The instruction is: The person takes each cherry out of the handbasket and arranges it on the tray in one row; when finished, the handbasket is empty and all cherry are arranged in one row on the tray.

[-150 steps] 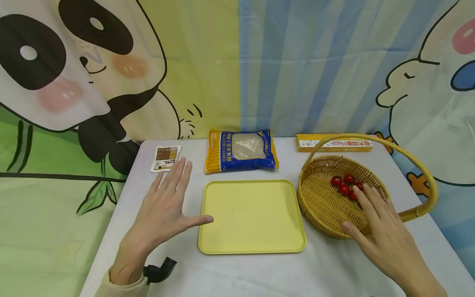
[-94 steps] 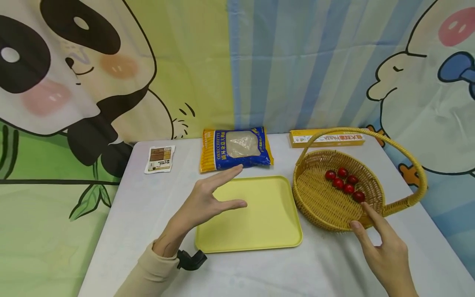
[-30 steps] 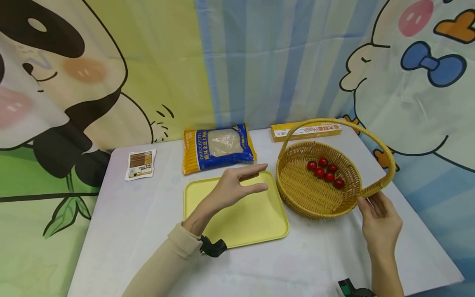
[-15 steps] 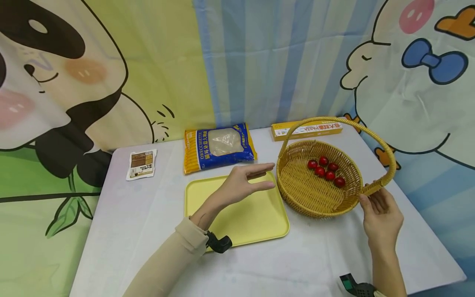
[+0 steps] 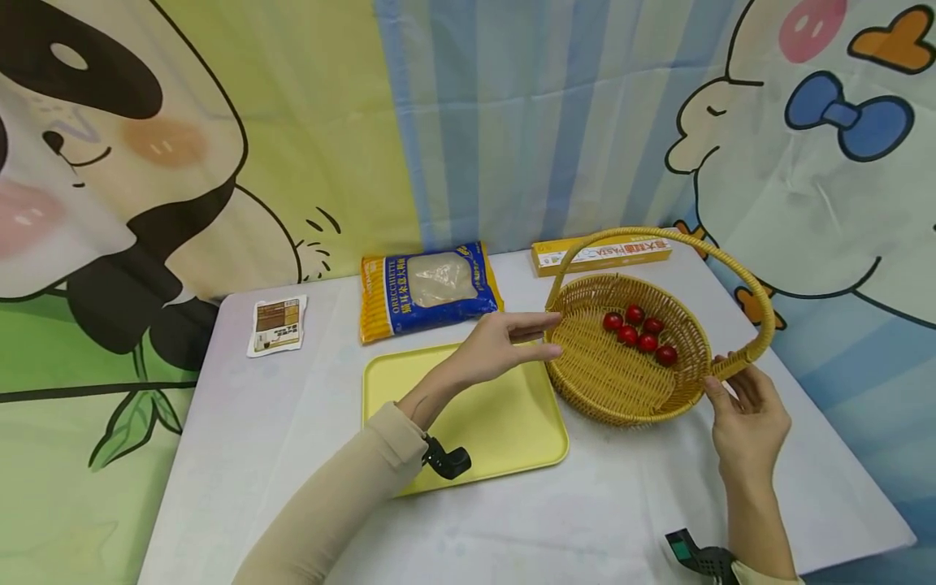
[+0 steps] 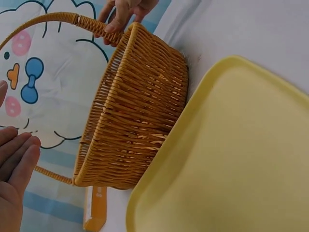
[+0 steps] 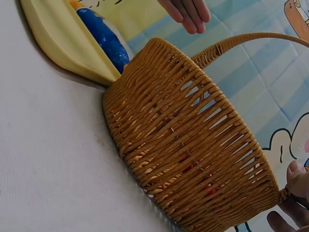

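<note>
A wicker basket [image 5: 614,382] with a tall arched handle stands on the table, holding several red cherry-like fruits [image 5: 647,342]. My right hand [image 5: 753,414] grips the base of the handle at the basket's right side, thumb at the front and fingers behind; the right wrist view shows the thumb and fingers [image 7: 297,186] at this spot. My left hand [image 5: 508,345] hovers over the yellow tray [image 5: 468,422], its fingertips overlapping the basket's left rim. In the left wrist view its fingers [image 6: 21,159] are nearly straight, thumb apart, nothing between them, with a gap to the basket.
Behind the tray lies a blue and yellow orecchiette bag [image 5: 431,288]. A yellow pasta box [image 5: 601,255] is at the back right, behind the basket. A small brown and white packet [image 5: 278,325] lies at the back left. A cartoon curtain [image 5: 497,122] borders the table's far side.
My right hand has gone from hovering by the fruits to gripping the handle's base. My left hand has moved right across the tray to the basket's left rim. The head view has shifted right.
</note>
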Demonstrator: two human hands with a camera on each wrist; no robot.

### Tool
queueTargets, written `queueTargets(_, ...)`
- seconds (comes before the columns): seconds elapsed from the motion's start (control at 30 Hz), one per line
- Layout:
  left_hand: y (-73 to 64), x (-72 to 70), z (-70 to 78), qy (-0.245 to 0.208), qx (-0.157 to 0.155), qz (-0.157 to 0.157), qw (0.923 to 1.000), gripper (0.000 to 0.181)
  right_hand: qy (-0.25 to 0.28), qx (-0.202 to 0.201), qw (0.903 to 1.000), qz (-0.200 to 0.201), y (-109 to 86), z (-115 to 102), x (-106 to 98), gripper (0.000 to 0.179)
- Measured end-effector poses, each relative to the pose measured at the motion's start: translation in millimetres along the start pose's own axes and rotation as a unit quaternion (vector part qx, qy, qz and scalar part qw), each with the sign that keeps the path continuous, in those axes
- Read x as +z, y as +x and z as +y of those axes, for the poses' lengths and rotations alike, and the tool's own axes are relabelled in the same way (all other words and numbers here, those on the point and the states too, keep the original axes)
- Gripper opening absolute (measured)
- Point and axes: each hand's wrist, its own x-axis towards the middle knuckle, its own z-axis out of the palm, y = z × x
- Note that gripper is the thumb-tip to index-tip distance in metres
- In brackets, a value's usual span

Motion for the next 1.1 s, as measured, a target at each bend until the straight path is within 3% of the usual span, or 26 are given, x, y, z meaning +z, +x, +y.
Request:
queueTargets(0.4,27.7,3.0,0.9,-0.032,-0.009,-0.024,0.9992,0.055,-0.020,0.004,0.9998,0.005,1.3,2,4,0.049)
queueTargets(0.7,47.8,9.5,1.1,-0.023,-0.037,-0.020,0.9989,0.053,-0.023,0.007,0.9997,0.009,0.8,3,3,0.049)
queueTargets(1.1,76.2,22.1,9.6,0.001,-0.056,-0.038,0.9977,0.053,-0.055,-0.008,0.9984,0.013,-0.3,4,4,0.049)
